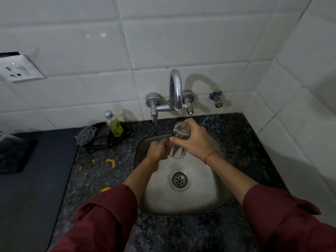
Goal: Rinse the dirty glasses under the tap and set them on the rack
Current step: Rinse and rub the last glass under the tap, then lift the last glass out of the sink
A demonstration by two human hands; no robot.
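Glass (pixel 179 142) tilted over sink (pixel 200 195), right hand (pixel 196 140) wrapped round it from three o'clock, left hand (pixel 157 150) curled at nine o'clock — grip unclear, tap (pixel 176 88) at twelve.

glass (pixel 179 141) | clear, tilted, mouth up | over sink (pixel 200 193) | beneath tap (pixel 176 90)

Clear smooth drinking glass (pixel 179 140); dull brushed steel sink (pixel 200 193); shiny chrome curved tap (pixel 176 88); speckled polished granite tabletop (pixel 101 171); glossy white wall tiles (pixel 72 42).
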